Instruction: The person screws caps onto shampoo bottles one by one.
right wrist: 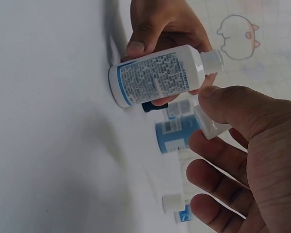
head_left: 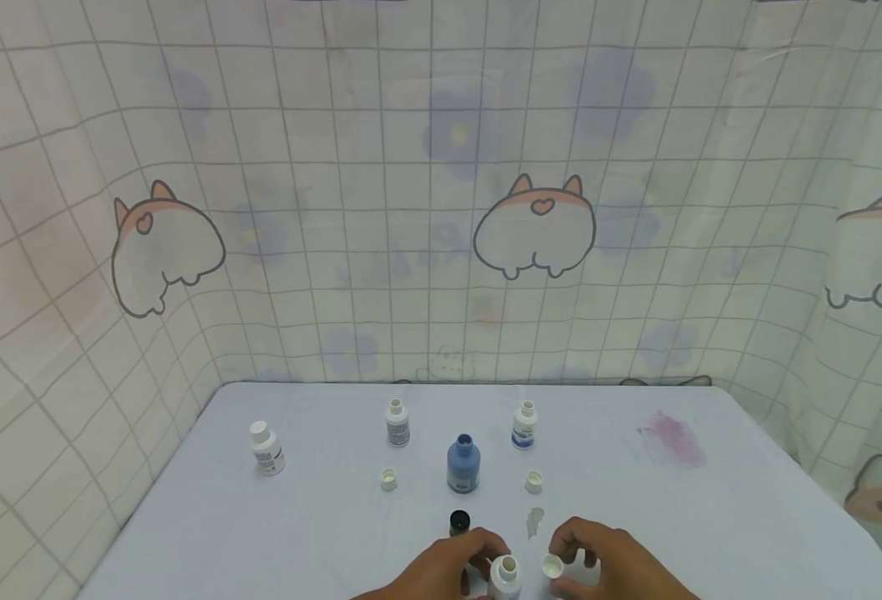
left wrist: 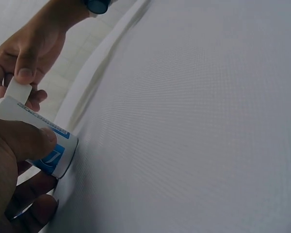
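My left hand grips a small white bottle with its neck uncapped and its mouth facing up. In the right wrist view the bottle shows dense printed text and a blue band near its base. Beside the neck, my right hand pinches a white cap between thumb and fingers. The cap is off the bottle, close to its mouth. A black cap stands on the table just beyond the left hand's fingers.
Behind the hands stand an uncapped blue bottle and two uncapped white bottles, one left and one right. Two white caps lie nearer, a left cap and a right cap. A capped white bottle stands far left.
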Available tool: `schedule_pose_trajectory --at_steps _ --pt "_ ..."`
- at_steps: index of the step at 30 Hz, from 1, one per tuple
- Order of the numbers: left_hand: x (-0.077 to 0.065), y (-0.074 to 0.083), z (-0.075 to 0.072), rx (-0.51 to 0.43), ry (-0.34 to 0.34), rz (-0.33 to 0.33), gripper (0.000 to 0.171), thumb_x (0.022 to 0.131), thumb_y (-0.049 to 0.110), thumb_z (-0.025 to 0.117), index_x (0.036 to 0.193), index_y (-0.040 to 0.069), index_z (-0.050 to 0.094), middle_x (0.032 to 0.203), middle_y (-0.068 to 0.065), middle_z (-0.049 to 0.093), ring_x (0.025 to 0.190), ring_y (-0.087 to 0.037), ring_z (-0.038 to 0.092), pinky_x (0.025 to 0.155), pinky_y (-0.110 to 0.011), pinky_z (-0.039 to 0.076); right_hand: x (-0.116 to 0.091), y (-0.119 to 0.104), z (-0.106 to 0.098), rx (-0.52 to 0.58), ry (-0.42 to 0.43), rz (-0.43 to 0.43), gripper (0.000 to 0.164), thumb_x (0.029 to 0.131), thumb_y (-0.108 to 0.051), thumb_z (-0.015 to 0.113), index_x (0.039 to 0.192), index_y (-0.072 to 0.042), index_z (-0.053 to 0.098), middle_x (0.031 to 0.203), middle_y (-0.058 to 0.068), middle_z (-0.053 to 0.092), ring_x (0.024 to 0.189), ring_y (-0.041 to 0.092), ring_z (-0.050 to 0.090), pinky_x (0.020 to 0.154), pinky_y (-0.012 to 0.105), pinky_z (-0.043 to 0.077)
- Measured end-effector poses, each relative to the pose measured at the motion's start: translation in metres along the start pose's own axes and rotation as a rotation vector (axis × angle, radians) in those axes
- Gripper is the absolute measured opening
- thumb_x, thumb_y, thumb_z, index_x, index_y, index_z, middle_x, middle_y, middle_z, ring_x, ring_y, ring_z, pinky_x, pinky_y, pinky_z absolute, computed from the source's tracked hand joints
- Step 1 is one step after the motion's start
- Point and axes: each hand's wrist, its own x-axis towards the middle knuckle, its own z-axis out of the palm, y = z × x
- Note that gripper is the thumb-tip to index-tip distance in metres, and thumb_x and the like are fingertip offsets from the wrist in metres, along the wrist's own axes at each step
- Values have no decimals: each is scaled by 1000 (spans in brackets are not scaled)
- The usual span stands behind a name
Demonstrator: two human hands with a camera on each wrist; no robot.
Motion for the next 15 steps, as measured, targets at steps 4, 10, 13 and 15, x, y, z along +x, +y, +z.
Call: schedule_pose_trajectory --at_steps 4,10,13,15 --pt "0 0 1 5 7 -15 43 88 19 84 123 29 61 105 19 63 84 -3 59 77 -22 52 2 -6 0 -3 -17 59 27 90 -41 79 106 -25 64 96 -18 62 82 4 54 70 28 50" --pt "0 2 1 1 12 -18 42 89 17 83 122 30 61 105 20 64 87 -2 59 78 -22 52 4 -14 1 4 -11 78 29 89 -40 80 109 -26 66 98 -16 61 85 7 56 71 27 52" --pt "0 3 1 1 12 -9 41 89 16 82 122 29 61 105 20 64 88 -1 60 78 -22 52 4 -16 2 -8 -1 59 30 89 -40 81 110 -26 67 98 -17 61 86 6 56 71 26 52" --pt "0 3 1 -3 11 -9 41 89 15 82 122 28 62 105 20 64 88 -1 60 78 -22 52 5 -17 2 -7 0 55 30 88 -41 80 111 -27 67 99 -17 61 86 4 56 71 25 53"
